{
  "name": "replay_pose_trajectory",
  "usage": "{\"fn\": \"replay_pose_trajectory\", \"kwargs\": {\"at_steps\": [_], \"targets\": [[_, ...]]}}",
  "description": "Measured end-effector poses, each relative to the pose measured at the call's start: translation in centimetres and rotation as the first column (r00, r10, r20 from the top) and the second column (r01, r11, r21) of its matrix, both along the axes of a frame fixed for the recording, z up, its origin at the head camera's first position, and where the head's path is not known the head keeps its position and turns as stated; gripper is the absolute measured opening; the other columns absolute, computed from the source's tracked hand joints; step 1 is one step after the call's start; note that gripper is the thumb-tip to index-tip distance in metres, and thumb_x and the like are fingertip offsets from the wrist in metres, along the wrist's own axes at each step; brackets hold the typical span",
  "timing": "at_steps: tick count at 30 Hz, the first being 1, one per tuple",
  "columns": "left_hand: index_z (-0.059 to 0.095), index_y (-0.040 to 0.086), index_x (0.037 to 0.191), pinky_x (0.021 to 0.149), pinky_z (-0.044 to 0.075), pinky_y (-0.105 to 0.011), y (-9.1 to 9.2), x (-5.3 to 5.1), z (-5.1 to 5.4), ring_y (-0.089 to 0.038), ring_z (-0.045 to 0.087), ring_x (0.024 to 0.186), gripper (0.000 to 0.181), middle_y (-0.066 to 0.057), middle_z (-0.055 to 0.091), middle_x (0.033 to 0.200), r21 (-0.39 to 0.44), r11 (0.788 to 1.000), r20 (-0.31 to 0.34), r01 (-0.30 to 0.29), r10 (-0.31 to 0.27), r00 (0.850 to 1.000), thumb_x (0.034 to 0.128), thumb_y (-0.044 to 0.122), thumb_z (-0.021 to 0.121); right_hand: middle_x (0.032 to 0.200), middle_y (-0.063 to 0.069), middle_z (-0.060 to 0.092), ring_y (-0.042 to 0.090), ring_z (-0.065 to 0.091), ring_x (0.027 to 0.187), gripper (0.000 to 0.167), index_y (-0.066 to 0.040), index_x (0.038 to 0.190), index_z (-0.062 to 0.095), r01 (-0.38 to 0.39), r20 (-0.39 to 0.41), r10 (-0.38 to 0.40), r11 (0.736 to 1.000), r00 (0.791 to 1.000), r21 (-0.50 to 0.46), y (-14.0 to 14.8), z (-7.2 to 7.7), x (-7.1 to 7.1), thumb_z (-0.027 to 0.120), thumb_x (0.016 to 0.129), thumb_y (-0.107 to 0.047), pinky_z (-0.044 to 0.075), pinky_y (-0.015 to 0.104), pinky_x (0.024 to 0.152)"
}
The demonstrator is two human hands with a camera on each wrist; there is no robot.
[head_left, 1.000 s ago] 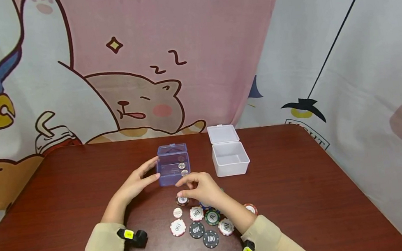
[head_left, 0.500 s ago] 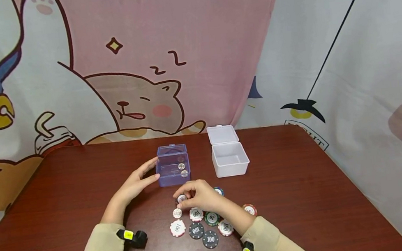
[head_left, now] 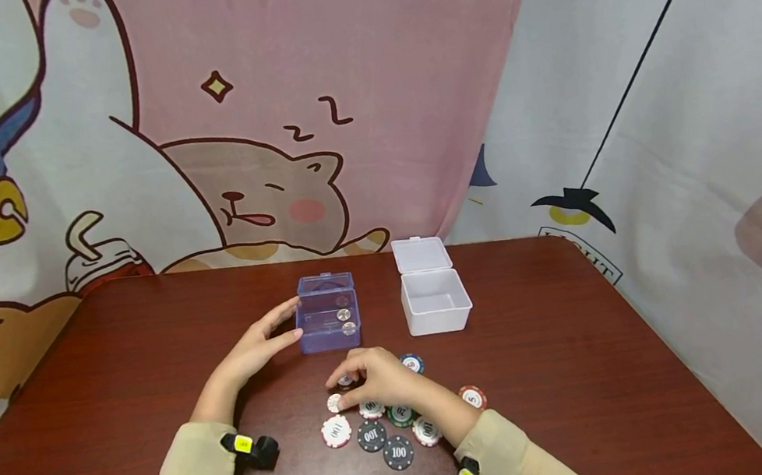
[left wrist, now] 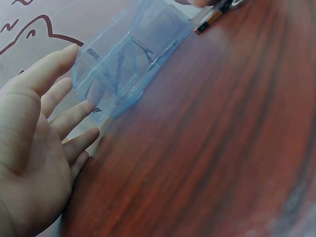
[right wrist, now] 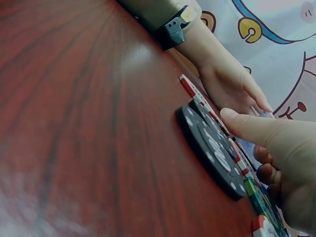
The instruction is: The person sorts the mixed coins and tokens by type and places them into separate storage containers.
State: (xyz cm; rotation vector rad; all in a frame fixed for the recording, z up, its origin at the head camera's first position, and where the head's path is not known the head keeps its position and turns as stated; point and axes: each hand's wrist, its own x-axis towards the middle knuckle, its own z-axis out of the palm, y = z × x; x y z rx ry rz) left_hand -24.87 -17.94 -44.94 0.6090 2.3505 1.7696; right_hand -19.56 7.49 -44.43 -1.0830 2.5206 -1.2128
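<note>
Silvery coin [head_left: 334,403], on your side of blue box [head_left: 319,343]: probably light, stiff, slippery; pinch by rim. Your right hand [head_left: 381,377]: thumb beside coin, forefinger apart. Your left hand [head_left: 256,350]: fingers extended, touching box's left side.

The right hand [head_left: 381,378] partly hides a dark chip [head_left: 346,382]; 2 sleeves [head_left: 192,470] are cut off.

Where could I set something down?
Right of the white box and red chip, out to the table's edge; also left of the left hand. It's crowded in front of the blue box, with chips around the right hand.
</note>
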Motion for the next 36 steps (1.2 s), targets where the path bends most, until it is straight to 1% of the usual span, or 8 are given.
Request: {"fn": "replay_pose_trajectory", "kwargs": {"at_steps": [5, 9, 15, 22, 30, 36], "targets": [[0.034, 0.007, 0.148, 0.106, 0.018, -0.06, 0.01, -0.05, -0.09, -0.036, 0.03, 0.136, 0.063, -0.02, 0.038, 0.146, 0.002, 1.0, -0.005, 0.002, -0.002, 1.0, 0.093, 0.016, 0.063, 0.076, -0.012, 0.056, 0.002, 0.046, 0.07, 0.026, -0.02, 0.097, 0.077, -0.002, -0.04, 0.005, 0.997, 0.999, 0.075, -0.08, -0.13, -0.02, 0.085, 0.073, -0.022, 0.04, 0.017, 0.063], [0.034, 0.006, 0.148, 0.106, 0.018, -0.06, 0.03, -0.01, -0.05, -0.036, 0.03, 0.136, 0.063, -0.02, 0.038, 0.146, 0.005, 1.0, -0.004, 0.003, -0.003, 1.0, 0.0929, 0.017, 0.063, 0.08, -0.015, 0.057, 0.001, 0.047, 0.071, 0.022, -0.021, 0.094, 0.077, -0.006, -0.056, 0.012, 0.994, 0.998, 0.106, -0.11, -0.03, 0.05, 0.084, 0.074, -0.023, 0.041, 0.017, 0.064], [0.034, 0.007, 0.148, 0.106, 0.018, -0.06, 0.07, 0.08, 0.05, -0.036, 0.03, 0.136, 0.064, -0.02, 0.038, 0.146, 0.006, 1.0, 0.002, 0.001, -0.001, 1.0, 0.0928, 0.02, 0.063, 0.079, -0.013, 0.056, 0.001, 0.048, 0.072, 0.017, -0.022, 0.09, 0.075, -0.013, -0.065, 0.021, 0.992, 0.998, 0.129, -0.12, 0.15, 0.18, 0.083, 0.075, -0.025, 0.041, 0.017, 0.065], [0.034, 0.006, 0.148, 0.107, 0.018, -0.059, 0.12, 0.18, 0.19, -0.036, 0.03, 0.136, 0.064, -0.021, 0.037, 0.146, 0.007, 1.0, 0.001, 0.0, 0.0, 1.0, 0.0929, 0.019, 0.063, 0.078, -0.014, 0.054, 0.001, 0.046, 0.074, 0.017, -0.023, 0.088, 0.073, 0.006, -0.092, 0.009, 0.986, 0.996, 0.164, -0.17, 0.08, 0.17, 0.083, 0.075, -0.027, 0.039, 0.017, 0.066], [0.033, 0.005, 0.148, 0.107, 0.018, -0.059, 0.09, 0.14, 0.15, -0.037, 0.029, 0.136, 0.062, -0.022, 0.037, 0.146, -0.001, 1.0, -0.007, -0.002, 0.002, 1.0, 0.0937, 0.016, 0.061, 0.075, -0.012, 0.052, 0.002, 0.046, 0.072, 0.016, -0.024, 0.084, 0.07, 0.025, -0.053, -0.018, 0.99, 0.998, 0.137, -0.21, 0.04, 0.21, 0.083, 0.075, -0.026, 0.039, 0.018, 0.064], [0.032, 0.004, 0.148, 0.106, 0.019, -0.059, 0.15, 0.09, 0.19, -0.037, 0.03, 0.136, 0.065, -0.022, 0.037, 0.146, -0.002, 1.0, -0.003, -0.009, 0.009, 1.0, 0.0928, 0.017, 0.063, 0.069, -0.01, 0.051, 0.003, 0.045, 0.067, 0.011, -0.02, 0.08, 0.069, 0.048, -0.007, -0.048, 0.998, 0.999, 0.034, -0.16, 0.01, 0.3, 0.08, 0.079, -0.019, 0.038, 0.018, 0.06]]}}
